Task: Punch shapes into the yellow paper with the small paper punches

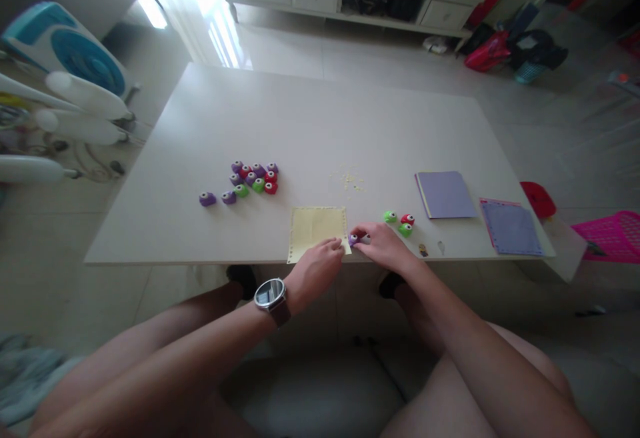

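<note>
A pale yellow paper sheet [315,228] lies at the table's near edge, its border cut with small notches. My left hand [317,270], a watch on its wrist, pinches the sheet's lower right corner. My right hand [381,243] grips a small purple craft punch [354,239] pressed against that same corner. Just right of my right hand sit two green punches [390,217] and a red punch [407,219]. A cluster of several purple, red and green punches [253,179] lies further left on the white table [320,125].
Tiny yellow paper bits [350,180] are scattered behind the sheet. A purple paper stack [445,195] and a blue sheet [510,227] lie at the right. A pink basket [613,235] stands on the floor right; a fan [70,58] stands left.
</note>
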`<action>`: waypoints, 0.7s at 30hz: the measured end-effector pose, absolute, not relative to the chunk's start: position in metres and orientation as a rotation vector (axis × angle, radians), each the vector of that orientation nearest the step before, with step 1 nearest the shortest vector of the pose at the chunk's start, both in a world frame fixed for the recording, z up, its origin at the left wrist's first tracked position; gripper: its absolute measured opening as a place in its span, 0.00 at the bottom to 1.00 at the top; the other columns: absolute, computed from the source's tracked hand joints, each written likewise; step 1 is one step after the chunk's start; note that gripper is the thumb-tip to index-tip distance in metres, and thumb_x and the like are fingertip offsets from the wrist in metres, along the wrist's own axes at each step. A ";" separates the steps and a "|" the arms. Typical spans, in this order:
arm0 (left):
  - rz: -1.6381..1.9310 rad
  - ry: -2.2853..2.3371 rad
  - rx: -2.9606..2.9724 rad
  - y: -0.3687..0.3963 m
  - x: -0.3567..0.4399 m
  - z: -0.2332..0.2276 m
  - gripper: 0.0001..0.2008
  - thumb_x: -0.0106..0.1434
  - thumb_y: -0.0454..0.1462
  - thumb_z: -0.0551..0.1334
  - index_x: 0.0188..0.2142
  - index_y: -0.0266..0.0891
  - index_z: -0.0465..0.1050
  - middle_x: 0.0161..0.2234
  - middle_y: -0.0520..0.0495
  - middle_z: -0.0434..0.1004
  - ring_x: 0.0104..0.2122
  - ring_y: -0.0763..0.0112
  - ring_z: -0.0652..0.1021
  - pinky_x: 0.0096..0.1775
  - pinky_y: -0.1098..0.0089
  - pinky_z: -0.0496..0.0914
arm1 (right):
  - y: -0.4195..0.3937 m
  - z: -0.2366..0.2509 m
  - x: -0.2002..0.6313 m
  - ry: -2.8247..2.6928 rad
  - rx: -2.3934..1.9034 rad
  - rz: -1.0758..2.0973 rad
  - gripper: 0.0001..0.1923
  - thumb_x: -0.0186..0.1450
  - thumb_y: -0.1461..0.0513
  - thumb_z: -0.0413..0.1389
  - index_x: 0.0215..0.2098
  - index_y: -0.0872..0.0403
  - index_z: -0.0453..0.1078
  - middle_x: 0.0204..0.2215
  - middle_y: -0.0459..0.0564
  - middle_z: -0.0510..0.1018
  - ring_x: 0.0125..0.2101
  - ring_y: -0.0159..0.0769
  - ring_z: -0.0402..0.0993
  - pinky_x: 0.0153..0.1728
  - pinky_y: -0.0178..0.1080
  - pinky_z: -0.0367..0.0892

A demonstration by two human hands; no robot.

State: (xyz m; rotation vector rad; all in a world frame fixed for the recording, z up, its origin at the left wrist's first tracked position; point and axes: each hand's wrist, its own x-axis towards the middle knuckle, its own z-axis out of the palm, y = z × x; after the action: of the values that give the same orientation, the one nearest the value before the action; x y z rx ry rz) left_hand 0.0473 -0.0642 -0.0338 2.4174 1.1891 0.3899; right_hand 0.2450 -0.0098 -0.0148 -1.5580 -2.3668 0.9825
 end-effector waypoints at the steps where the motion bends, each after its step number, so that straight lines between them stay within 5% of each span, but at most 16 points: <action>1: 0.392 1.187 2.419 -0.064 0.047 -0.034 0.10 0.69 0.28 0.55 0.38 0.35 0.76 0.44 0.40 0.81 0.49 0.64 0.80 0.58 0.64 0.71 | -0.010 -0.015 0.245 -2.365 -1.553 0.989 0.09 0.61 0.67 0.59 0.37 0.51 0.78 0.35 0.47 0.84 0.37 0.38 0.78 0.40 0.35 0.67; 21: 0.354 1.157 2.429 -0.064 0.048 -0.040 0.12 0.67 0.26 0.54 0.42 0.33 0.75 0.49 0.37 0.80 0.53 0.60 0.78 0.60 0.63 0.70 | -0.010 -0.014 0.243 -2.370 -1.540 0.968 0.07 0.62 0.67 0.59 0.36 0.51 0.77 0.34 0.47 0.83 0.36 0.37 0.77 0.40 0.35 0.67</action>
State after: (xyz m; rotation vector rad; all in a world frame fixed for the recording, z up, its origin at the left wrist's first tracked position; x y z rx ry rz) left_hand 0.0484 -0.0642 -0.0404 2.4294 1.1570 0.3544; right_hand 0.2433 -0.0103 -0.0140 -1.5400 -2.3703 0.9684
